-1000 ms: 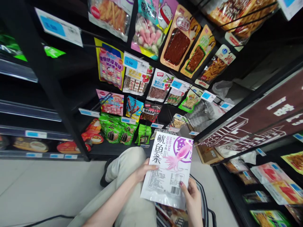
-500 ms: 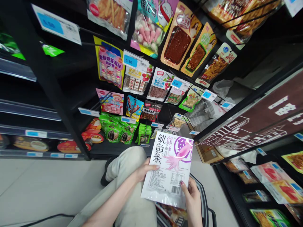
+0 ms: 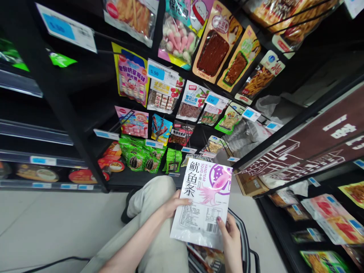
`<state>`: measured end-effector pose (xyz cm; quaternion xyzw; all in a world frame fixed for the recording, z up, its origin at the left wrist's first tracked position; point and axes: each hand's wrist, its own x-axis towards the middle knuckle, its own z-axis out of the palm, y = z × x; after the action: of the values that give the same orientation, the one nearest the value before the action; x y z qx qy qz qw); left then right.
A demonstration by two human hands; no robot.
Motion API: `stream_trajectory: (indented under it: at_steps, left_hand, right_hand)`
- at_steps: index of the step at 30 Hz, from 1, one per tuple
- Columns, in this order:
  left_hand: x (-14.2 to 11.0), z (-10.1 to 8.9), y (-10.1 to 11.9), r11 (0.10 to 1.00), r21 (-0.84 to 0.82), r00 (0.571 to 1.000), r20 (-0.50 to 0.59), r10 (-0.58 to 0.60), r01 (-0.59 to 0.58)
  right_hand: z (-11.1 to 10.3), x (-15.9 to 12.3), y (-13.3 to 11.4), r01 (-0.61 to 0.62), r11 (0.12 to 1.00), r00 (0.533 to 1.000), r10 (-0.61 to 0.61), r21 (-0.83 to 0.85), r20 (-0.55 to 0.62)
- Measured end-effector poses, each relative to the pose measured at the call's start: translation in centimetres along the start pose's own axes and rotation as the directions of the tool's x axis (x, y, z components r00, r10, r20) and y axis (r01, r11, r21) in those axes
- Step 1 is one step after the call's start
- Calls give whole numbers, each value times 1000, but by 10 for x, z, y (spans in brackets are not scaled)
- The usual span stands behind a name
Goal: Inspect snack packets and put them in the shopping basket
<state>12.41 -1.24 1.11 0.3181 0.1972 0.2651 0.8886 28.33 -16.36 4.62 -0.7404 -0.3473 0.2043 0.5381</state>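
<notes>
Between my two hands is a white packet of hand-torn squid (image 3: pixel 203 203), with a pink squid picture and a barcode on the side facing me. My left hand (image 3: pixel 176 203) grips its left edge, thumb on top and fingers hidden behind. On the lower right edge, my right hand (image 3: pixel 229 231) pinches it with the thumb in front. The packet is held tilted above a dark basket (image 3: pixel 243 231), which it partly covers. Other snack packs (image 3: pixel 206 258) show inside the basket, below the packet.
Ahead stands a black rack with hanging snack bags (image 3: pixel 190 100) and price tags (image 3: pixel 163 72). Green packs (image 3: pixel 139 153) sit on its bottom shelf. A cardboard box (image 3: pixel 251 184) and another snack shelf (image 3: pixel 280 235) are on the right. My bent knee (image 3: pixel 159 189) is beside the basket.
</notes>
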Motion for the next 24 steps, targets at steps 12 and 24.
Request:
stream_trajectory:
  at_steps: [12, 24]
  left_hand:
    - [0, 3, 2, 999, 44, 999, -18, -26, 27]
    - [-1, 4, 3, 999, 38, 1000, -6, -14, 14]
  right_hand:
    - [0, 0, 7, -30, 1000, 999, 30, -6, 13]
    - [1, -1, 6, -69, 997, 998, 69, 31, 11]
